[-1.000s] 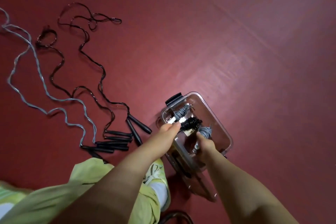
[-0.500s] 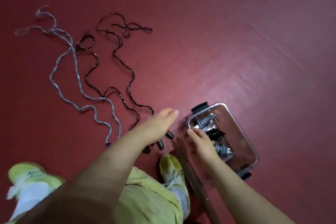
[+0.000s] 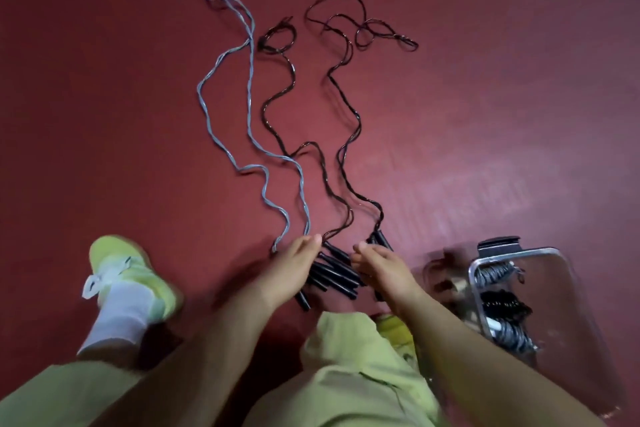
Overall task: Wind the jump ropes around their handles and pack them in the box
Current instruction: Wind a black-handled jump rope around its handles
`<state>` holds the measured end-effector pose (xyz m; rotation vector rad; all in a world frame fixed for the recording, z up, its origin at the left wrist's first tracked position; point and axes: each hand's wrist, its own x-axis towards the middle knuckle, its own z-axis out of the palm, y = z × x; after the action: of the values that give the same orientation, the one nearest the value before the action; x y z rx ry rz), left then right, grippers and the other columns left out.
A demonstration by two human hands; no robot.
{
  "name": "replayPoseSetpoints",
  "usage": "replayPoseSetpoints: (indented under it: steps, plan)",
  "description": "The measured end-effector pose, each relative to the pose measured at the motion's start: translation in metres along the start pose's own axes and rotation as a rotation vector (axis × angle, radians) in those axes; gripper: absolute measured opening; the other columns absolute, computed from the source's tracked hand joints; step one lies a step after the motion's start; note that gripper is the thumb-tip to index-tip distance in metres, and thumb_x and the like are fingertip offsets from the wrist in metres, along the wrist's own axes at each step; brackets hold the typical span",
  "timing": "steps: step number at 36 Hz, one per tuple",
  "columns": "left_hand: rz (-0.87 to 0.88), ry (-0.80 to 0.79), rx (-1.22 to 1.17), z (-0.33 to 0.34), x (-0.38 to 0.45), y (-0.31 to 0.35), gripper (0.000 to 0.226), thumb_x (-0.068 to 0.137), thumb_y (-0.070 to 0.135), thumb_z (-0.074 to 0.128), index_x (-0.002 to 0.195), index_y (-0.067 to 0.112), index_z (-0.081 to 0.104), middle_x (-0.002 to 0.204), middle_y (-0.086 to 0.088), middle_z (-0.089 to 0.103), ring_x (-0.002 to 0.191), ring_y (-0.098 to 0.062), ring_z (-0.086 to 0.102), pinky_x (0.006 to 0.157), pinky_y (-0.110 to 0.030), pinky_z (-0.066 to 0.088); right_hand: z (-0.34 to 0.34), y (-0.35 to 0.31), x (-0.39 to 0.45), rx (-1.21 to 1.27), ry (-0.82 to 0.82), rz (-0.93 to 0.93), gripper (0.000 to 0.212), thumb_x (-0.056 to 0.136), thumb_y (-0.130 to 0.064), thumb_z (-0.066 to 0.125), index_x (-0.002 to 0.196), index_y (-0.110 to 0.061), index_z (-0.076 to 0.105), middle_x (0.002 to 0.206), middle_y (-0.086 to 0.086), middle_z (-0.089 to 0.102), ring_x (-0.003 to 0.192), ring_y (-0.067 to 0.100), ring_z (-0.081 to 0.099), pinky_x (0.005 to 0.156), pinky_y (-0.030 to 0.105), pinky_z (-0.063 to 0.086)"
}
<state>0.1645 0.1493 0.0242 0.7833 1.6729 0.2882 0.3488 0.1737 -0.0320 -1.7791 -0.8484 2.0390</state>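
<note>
Neither of your hands grips anything: your left hand and right hand reach with fingers straight over the cluster of black plastic handles on the red floor. One grey rope and two black ropes trail far from them, unwound. Your clear plastic box sits right, holding wound ropes. No writing is readable.

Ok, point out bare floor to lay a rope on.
Bare red floor lies right of the black ropes and above the clear plastic box; more lies left of the grey rope. It is crowded at the black handles between both hands.
</note>
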Motion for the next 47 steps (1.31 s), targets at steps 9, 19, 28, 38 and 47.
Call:
replayPoseSetpoints:
  steps: [9,19,28,38,47]
  plan:
    - [-0.212,0.092,-0.201,-0.005,0.047,-0.087,0.046,0.1,0.048,0.035,0.13,0.019,0.054,0.132,-0.012,0.058,0.128,-0.022,0.048,0.107,-0.031,0.03,0.063,0.013,0.075,-0.233,-0.122,0.093,0.048,0.095,-0.039,0.059,0.112,0.006,0.06,0.112,0.025,0.066,0.109,0.033,0.064,0.094,0.038,0.049]
    - [-0.294,0.151,-0.342,-0.009,0.069,-0.139,0.04,0.1,0.048,0.034,0.108,0.019,0.06,0.105,-0.009,0.067,0.113,-0.026,0.058,0.106,-0.041,0.039,0.125,0.032,0.119,-0.38,-0.091,0.078,0.024,0.091,-0.036,0.065,0.086,-0.013,0.069,0.06,-0.009,0.057,0.051,0.005,0.048,0.049,0.017,0.038]
    - [-0.318,0.137,-0.413,-0.012,0.057,-0.164,0.06,0.097,0.057,0.035,0.134,0.014,0.055,0.136,-0.004,0.056,0.128,-0.023,0.05,0.11,-0.039,0.038,0.154,0.039,0.134,-1.369,-0.048,-0.11,0.027,0.083,-0.046,0.066,0.095,-0.022,0.064,0.105,0.004,0.068,0.1,0.028,0.064,0.073,0.032,0.045]
    - [-0.235,0.274,-0.46,-0.023,0.044,-0.144,0.049,0.103,0.039,0.032,0.135,0.008,0.052,0.141,-0.01,0.05,0.132,-0.022,0.045,0.104,-0.023,0.029,0.147,0.017,0.107,-0.522,-0.271,0.012,0.03,0.095,-0.016,0.061,0.066,-0.011,0.057,0.041,-0.008,0.05,0.037,0.004,0.045,0.044,0.017,0.04]
    - [-0.094,-0.044,-0.732,-0.058,-0.033,-0.075,0.02,0.094,0.031,0.057,0.088,0.012,0.059,0.057,-0.002,0.055,0.042,-0.011,0.051,0.045,-0.022,0.044,0.144,-0.078,0.022,-0.315,-0.362,-0.055,0.029,0.097,-0.02,0.058,0.071,-0.007,0.056,0.05,0.004,0.05,0.04,0.013,0.048,0.049,0.025,0.046]
